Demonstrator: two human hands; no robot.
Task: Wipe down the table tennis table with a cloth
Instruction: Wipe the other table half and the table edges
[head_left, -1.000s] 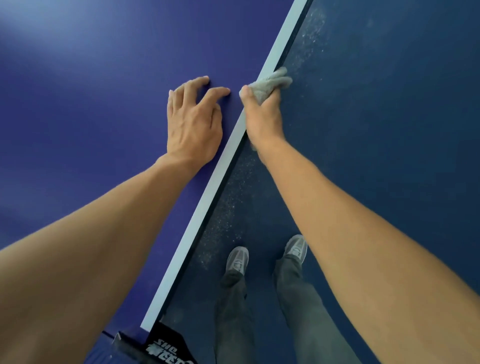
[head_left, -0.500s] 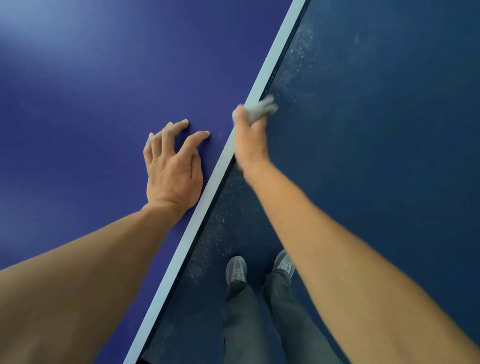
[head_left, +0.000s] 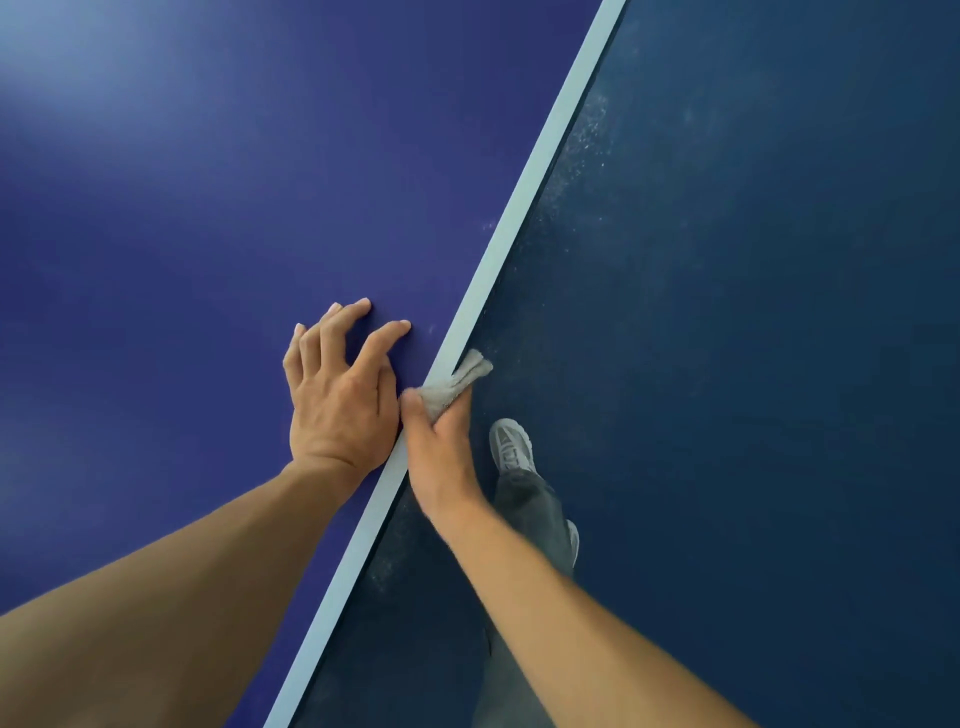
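The blue table tennis table (head_left: 208, 234) fills the left of the head view, and its pale edge line (head_left: 524, 218) runs diagonally from top right to bottom left. My right hand (head_left: 441, 452) grips a bunched grey cloth (head_left: 454, 384) and holds it against the table's edge. Its fingers are hidden below the edge. My left hand (head_left: 337, 395) rests on the tabletop just left of the line, fingers spread with the tips on the surface, close beside the right hand.
Right of the table edge lies a dark blue floor (head_left: 753, 364) with pale dusty specks along the edge. My grey shoe (head_left: 511, 447) and dark trouser leg (head_left: 524, 519) stand on it just under the right forearm.
Both hands have slid back along the table edge toward me, the right one dragging the cloth along the edge. The left hand has kept pace on the tabletop and my feet have shifted.
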